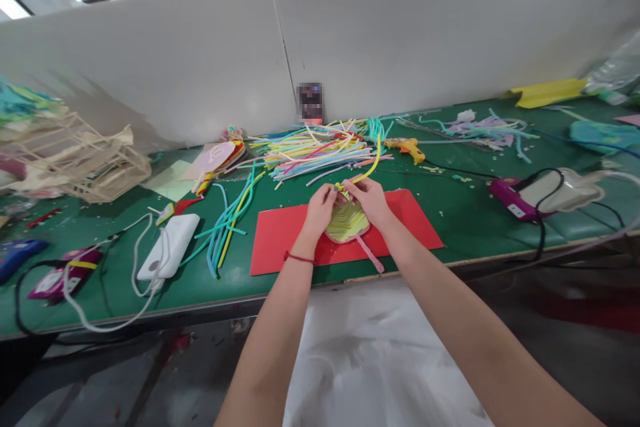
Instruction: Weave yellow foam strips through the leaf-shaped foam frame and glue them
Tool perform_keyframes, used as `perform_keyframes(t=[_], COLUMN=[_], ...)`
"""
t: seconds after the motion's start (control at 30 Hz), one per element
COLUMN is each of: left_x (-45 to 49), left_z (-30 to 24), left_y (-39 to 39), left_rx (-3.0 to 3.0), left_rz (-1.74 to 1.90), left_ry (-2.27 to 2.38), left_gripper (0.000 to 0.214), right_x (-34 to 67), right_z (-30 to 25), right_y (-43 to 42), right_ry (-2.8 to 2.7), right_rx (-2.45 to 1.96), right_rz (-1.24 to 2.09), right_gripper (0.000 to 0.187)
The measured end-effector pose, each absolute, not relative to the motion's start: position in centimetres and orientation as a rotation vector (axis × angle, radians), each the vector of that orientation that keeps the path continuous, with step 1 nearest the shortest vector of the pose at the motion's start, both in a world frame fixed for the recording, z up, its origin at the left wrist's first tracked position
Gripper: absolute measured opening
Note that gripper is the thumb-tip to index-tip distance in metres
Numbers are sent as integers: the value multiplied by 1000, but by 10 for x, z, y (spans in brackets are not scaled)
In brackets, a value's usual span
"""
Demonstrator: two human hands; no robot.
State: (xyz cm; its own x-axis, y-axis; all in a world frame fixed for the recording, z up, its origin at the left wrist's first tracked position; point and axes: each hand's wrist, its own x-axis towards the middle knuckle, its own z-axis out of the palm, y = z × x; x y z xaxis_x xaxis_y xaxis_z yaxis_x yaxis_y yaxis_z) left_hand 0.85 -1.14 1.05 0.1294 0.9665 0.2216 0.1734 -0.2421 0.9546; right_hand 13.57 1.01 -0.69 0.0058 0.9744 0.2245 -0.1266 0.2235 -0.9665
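Observation:
My left hand (323, 203) is closed in a pinch at the upper left of a small fan-shaped craft piece. My right hand (367, 197) is closed beside it, gripping a yellow pipe cleaner (376, 157) whose free end sticks up and to the right. Both hands' fingertips meet on the yellow stem at the piece's top edge. The fan-shaped piece (345, 220) has yellow-green rows, a pink rim and a pink handle (371, 257) pointing toward me. It lies over a red board (280, 240); my fingers hide its top.
Behind my hands lies a heap of coloured pipe cleaners (310, 153), with an orange glue gun (407, 147) to its right. Teal and yellow stems (225, 220) and a white power bank (170, 247) lie left. Corded purple boxes (515, 199) sit right. A wall (200, 67) backs the green table.

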Motion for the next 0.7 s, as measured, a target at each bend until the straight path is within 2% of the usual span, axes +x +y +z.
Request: perform_keyframes(t=[0.57, 0.7], left_x=[10, 11], left_z=[5, 1], left_y=[-12, -10], left_rx=[1833, 1681], left_rz=[1049, 1116], left_ry=[1245, 1181], left_gripper=[23, 12], right_x=[138, 138], right_z=[-5, -9], right_y=[10, 13], right_ry=[-1274, -1220], right_rx=[-975, -997], right_rz=[1035, 1029], right_gripper=[32, 33])
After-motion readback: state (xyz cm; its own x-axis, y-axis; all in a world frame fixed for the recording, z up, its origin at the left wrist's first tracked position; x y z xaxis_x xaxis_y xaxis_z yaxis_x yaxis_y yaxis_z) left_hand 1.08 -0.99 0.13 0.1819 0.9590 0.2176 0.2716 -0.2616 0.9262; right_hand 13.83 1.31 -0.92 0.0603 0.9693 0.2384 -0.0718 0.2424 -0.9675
